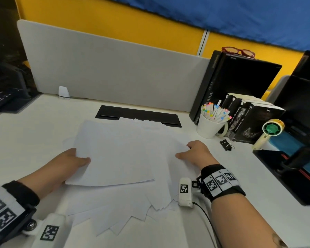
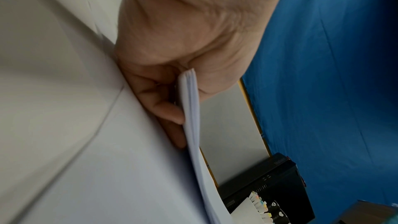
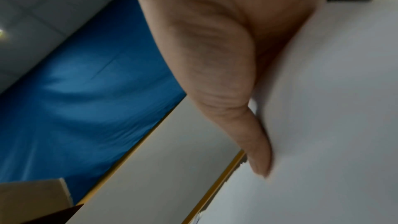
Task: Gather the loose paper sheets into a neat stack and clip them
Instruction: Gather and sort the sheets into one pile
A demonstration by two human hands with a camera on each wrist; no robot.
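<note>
A thin stack of white sheets (image 1: 118, 154) is raised a little above the desk. My left hand (image 1: 73, 161) grips its left edge, thumb on top and fingers underneath; the left wrist view shows the stack's edge (image 2: 189, 101) pinched in that hand (image 2: 172, 77). More loose sheets (image 1: 125, 212) lie fanned out unevenly below and toward me. My right hand (image 1: 195, 153) holds the right side of the spread sheets, thumb (image 3: 256, 146) pressed on top of the paper (image 3: 333, 108), its fingers hidden. A black binder clip (image 1: 226, 144) lies on the desk to the right, untouched.
A white cup of markers (image 1: 210, 120) stands at the right, with books (image 1: 252, 119), a tape roll and a small hand fan (image 1: 268, 131) beside it. A black cable slot (image 1: 138, 115) sits behind the papers. A grey partition (image 1: 105, 68) closes the back.
</note>
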